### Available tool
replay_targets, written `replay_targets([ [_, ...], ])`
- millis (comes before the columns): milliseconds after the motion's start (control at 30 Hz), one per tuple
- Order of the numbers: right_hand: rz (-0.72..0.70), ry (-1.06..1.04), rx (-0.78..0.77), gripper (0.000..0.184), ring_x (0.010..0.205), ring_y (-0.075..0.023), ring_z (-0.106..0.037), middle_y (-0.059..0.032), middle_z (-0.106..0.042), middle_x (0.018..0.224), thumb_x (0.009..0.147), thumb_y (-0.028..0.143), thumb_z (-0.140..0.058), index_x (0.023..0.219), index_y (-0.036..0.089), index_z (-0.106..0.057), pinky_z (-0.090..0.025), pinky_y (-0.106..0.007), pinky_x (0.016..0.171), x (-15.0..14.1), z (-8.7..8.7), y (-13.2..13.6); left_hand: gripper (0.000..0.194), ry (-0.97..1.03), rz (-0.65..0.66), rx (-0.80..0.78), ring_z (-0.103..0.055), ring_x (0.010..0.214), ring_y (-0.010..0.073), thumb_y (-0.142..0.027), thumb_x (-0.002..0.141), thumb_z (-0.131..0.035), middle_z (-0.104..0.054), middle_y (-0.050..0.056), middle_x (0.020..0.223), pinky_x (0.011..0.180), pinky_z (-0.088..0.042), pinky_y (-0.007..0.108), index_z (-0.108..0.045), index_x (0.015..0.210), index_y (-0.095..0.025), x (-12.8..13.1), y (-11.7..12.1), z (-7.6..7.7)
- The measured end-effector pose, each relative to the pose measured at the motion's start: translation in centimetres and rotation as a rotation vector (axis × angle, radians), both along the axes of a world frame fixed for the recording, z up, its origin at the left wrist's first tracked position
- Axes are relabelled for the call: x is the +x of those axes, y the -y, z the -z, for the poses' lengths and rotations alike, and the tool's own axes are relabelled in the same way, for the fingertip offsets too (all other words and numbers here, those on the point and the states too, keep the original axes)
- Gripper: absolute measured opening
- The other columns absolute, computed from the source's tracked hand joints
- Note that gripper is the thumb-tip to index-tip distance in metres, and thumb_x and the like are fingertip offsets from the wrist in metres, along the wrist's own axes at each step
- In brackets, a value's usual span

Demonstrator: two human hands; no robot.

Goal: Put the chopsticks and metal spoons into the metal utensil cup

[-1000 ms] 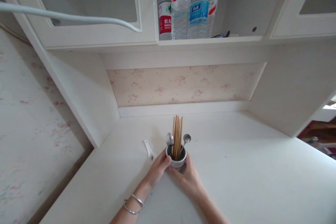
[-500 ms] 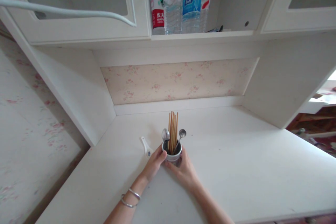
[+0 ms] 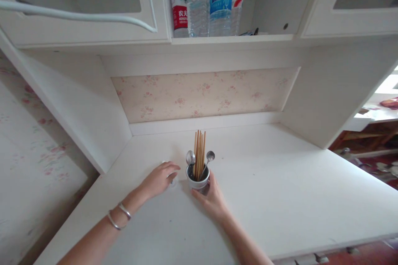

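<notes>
A grey metal cup (image 3: 199, 184) stands upright on the white tabletop. Several wooden chopsticks (image 3: 199, 155) rise from it, with a metal spoon (image 3: 190, 157) leaning left and a small round-bowled metal spoon (image 3: 210, 156) leaning right. My right hand (image 3: 212, 201) is wrapped round the cup's right side and front. My left hand (image 3: 160, 179), with metal bangles at the wrist, is left of the cup and apart from it, its fingers stretched out and its thumb apart. Beneath it lies a white spoon (image 3: 173, 182), mostly hidden; I cannot tell whether the hand touches it.
The white tabletop (image 3: 264, 194) spreads around the cup, with a floral back panel (image 3: 202, 95) behind. Overhead, plastic bottles (image 3: 199, 8) stand in an open cabinet section. A white cable (image 3: 77, 16) crosses the upper left. Side panels bound the left and right.
My left hand has let go of the cup and moved left over the white spoon. My right hand still holds the cup. The view has shifted slightly.
</notes>
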State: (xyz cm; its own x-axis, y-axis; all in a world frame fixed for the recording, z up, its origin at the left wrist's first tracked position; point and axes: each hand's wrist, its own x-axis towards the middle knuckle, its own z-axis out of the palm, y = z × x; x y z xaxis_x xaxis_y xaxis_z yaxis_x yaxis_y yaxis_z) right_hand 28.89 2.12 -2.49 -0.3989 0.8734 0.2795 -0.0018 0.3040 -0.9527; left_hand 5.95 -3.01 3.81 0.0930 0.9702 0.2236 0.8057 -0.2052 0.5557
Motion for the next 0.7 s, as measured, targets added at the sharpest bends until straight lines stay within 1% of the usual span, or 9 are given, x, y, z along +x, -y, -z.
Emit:
replay_targets([
  [67, -0.004, 0.040, 0.018, 0.077, 0.118, -0.0307, -0.049, -0.0076, -0.054, 0.128, 0.065, 0.029, -0.074, 0.134, 0.028, -0.039, -0.037, -0.050, 0.100, 0.1, 0.0, 0.0, 0.031, -0.189, 0.169, -0.072, -0.053, 0.113, 0.0220, -0.021, 0.085, -0.051, -0.062, 0.006, 0.119, 0.102, -0.034, 0.038, -0.063, 0.113, -0.024, -1.4, -0.3, -0.5],
  [133, 0.000, 0.052, 0.030, 0.078, 0.119, -0.0311, -0.049, -0.0077, -0.053, 0.129, 0.066, 0.029, -0.074, 0.134, 0.028, -0.037, -0.037, -0.050, 0.100, 0.2, -0.1, 0.0, 0.032, -0.306, 0.262, -0.140, -0.056, 0.109, 0.0211, -0.016, 0.083, -0.051, -0.064, 0.006, 0.114, 0.099, -0.035, 0.036, -0.064, 0.111, -0.025, -2.0, -0.5, -0.8],
  [267, 0.009, 0.055, 0.042, 0.077, 0.118, -0.0301, -0.049, -0.0063, -0.054, 0.127, 0.066, 0.026, -0.074, 0.134, 0.030, -0.038, -0.038, -0.047, 0.099, 0.5, -0.5, 0.2, 0.019, -0.523, 0.243, -0.186, -0.061, 0.092, 0.0212, -0.018, 0.083, -0.051, -0.069, 0.005, 0.090, 0.082, -0.041, 0.030, -0.068, 0.089, -0.024, -1.9, -0.6, -0.8],
  [367, 0.010, 0.057, 0.033, 0.076, 0.116, -0.0304, -0.050, -0.0065, -0.054, 0.126, 0.066, 0.026, -0.074, 0.134, 0.030, -0.038, -0.039, -0.046, 0.098, 0.6, -0.8, 0.3, 0.019, -0.593, 0.199, -0.198, -0.062, 0.084, 0.0198, -0.020, 0.085, -0.047, -0.068, 0.005, 0.086, 0.072, -0.041, 0.027, -0.066, 0.079, -0.022, -1.7, -0.5, -1.4],
  [433, 0.010, 0.056, 0.035, 0.077, 0.117, -0.0306, -0.050, -0.0070, -0.054, 0.127, 0.066, 0.026, -0.073, 0.134, 0.029, -0.038, -0.039, -0.047, 0.098, 0.6, -0.8, 0.3, 0.023, -0.550, 0.117, -0.159, -0.063, 0.081, 0.0185, -0.023, 0.089, -0.042, -0.068, 0.005, 0.087, 0.070, -0.042, 0.026, -0.064, 0.081, -0.021, -1.6, -0.2, -2.6],
  [500, 0.008, 0.050, 0.043, 0.078, 0.118, -0.0309, -0.049, -0.0077, -0.052, 0.128, 0.066, 0.026, -0.074, 0.135, 0.028, -0.037, -0.038, -0.047, 0.099, 0.6, -0.6, 0.2, 0.026, -0.428, -0.006, -0.101, -0.064, 0.079, 0.0176, -0.031, 0.091, -0.039, -0.067, 0.005, 0.087, 0.070, -0.044, 0.026, -0.062, 0.085, -0.020, -1.4, 0.1, -4.7],
  [567, 0.007, 0.046, 0.044, 0.079, 0.120, -0.0313, -0.047, -0.0086, -0.052, 0.129, 0.066, 0.026, -0.074, 0.136, 0.027, -0.037, -0.036, -0.048, 0.100, 0.5, -0.5, 0.1, 0.027, -0.210, -0.144, -0.066, -0.065, 0.076, 0.0167, -0.041, 0.090, -0.041, -0.067, 0.004, 0.087, 0.068, -0.046, 0.025, -0.059, 0.091, -0.020, -0.8, 0.3, -7.2],
  [633, 0.007, 0.046, 0.032, 0.079, 0.120, -0.0311, -0.047, -0.0088, -0.052, 0.129, 0.066, 0.025, -0.074, 0.136, 0.027, -0.036, -0.036, -0.048, 0.101, 0.3, -0.4, 0.0, 0.034, 0.060, -0.258, -0.038, -0.067, 0.072, 0.0163, -0.047, 0.086, -0.048, -0.066, 0.003, 0.090, 0.066, -0.050, 0.024, -0.055, 0.104, -0.020, 0.3, 0.5, -9.4],
  [700, 0.008, 0.046, 0.019, 0.079, 0.119, -0.0309, -0.048, -0.0083, -0.052, 0.129, 0.067, 0.025, -0.073, 0.136, 0.027, -0.036, -0.036, -0.048, 0.101, 0.1, -0.4, -0.1, 0.043, 0.272, -0.317, 0.016, -0.068, 0.073, 0.0164, -0.049, 0.084, -0.051, -0.065, 0.003, 0.094, 0.066, -0.052, 0.025, -0.050, 0.116, -0.020, 1.9, 0.2, -10.9],
])
